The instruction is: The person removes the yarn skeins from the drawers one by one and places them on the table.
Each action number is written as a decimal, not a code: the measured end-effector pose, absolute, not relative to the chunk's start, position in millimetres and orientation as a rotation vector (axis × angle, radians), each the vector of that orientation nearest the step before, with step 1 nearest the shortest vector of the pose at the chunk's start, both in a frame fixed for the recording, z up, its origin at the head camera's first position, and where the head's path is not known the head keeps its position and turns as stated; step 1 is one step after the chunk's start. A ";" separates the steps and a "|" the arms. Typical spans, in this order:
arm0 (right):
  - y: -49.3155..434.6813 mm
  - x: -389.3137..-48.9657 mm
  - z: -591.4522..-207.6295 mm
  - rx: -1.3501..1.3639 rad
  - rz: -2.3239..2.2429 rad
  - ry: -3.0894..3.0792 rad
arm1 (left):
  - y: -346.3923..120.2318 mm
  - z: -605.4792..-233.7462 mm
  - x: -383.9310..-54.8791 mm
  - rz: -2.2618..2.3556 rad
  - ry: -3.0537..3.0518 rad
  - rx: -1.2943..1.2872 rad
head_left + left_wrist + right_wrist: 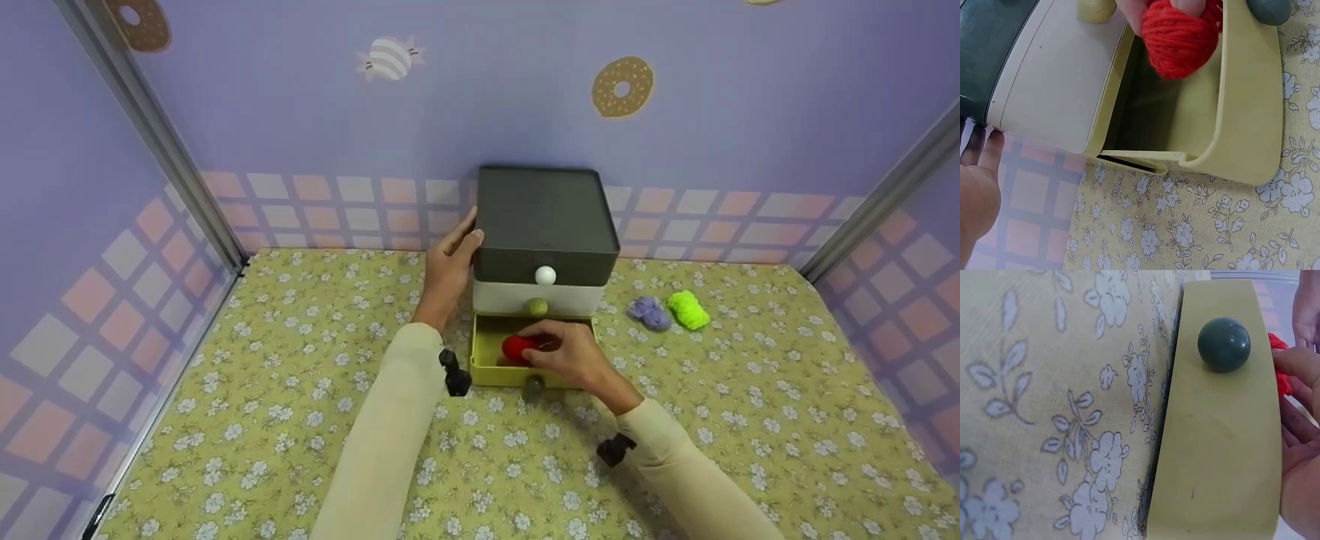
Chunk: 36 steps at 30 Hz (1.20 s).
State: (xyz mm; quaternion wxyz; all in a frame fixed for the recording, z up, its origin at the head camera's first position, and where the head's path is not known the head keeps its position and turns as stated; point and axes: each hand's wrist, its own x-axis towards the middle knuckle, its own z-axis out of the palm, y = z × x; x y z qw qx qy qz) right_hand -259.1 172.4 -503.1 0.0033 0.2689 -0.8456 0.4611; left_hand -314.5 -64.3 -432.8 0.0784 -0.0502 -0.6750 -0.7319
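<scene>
A small red ball of yarn (517,349) is pinched in my right hand (570,352), over the pulled-out bottom drawer (487,375). The left wrist view shows the red yarn ball (1180,39) at the drawer's opening, above its bare floor. That yellow-green drawer has a dark round knob (1224,345) on its front. My left hand (448,274) rests against the left side of the drawer cabinet (547,210), fingers along its dark top tier. In the left wrist view the left hand (979,191) touches the cabinet's side with its fingertips.
Right of the cabinet, a purple yarn ball (649,313) and a neon yellow yarn ball (688,310) lie on the flowered tablecloth (300,420). The cabinet's upper two drawers, with a white knob (545,276) and a yellow-green knob (537,306), are closed. A patterned wall stands behind.
</scene>
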 end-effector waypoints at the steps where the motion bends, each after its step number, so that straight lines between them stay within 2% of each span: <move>1: 172.9 -258.4 -502.3 0.844 1.459 -2.640 | -64.3 -432.7 -314.4 -2.188 -2.022 -0.155; 12: 184.5 -253.2 -489.3 0.748 1.636 -2.605 | -65.8 -431.9 -313.6 -2.179 -2.034 -0.181; 36: 231.5 -255.5 -481.3 0.528 1.628 -2.543 | -65.8 -434.6 -314.5 -2.198 -2.013 -0.201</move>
